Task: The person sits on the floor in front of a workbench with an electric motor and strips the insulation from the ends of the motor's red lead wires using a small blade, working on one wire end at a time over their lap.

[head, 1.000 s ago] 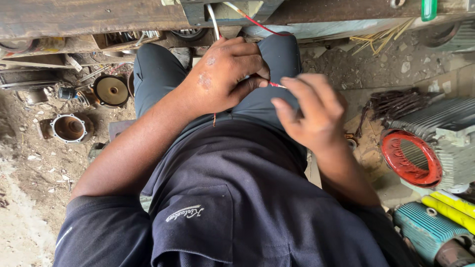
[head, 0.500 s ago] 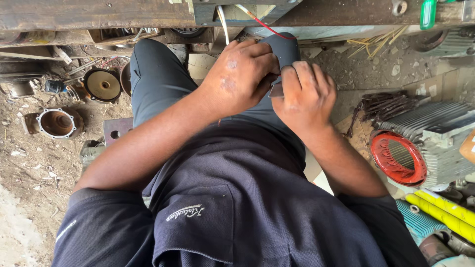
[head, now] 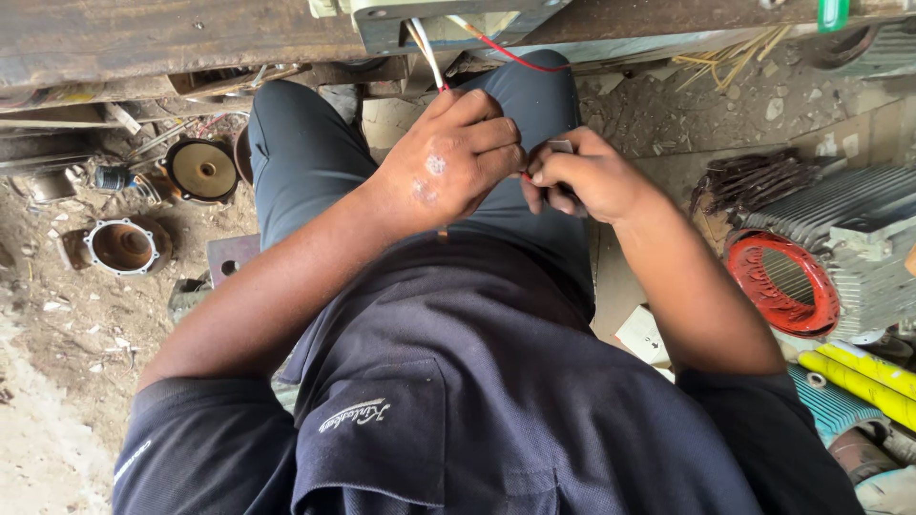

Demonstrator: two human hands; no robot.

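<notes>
While I pinch: left hand [head: 456,157] closed on the red wire [head: 506,55] and white wire [head: 426,52].
Right hand: my right hand [head: 582,176] grips a small tool [head: 561,148], touching the left fingertips.
Progress: wires gathered, ends unfinished I judge.

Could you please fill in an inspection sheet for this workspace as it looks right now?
Surface: dirt floor, littered with debris.
Job's things: red wire and white wire hanging from a metal bench.
Clutter: round metal end caps, red-rimmed finned motor housing, yellow tubes.
Hands: left hand pinches the wires; right hand holds a small tool, partly hidden.
Cables: only those wires.
Surroundings: nothing else seen.
</notes>
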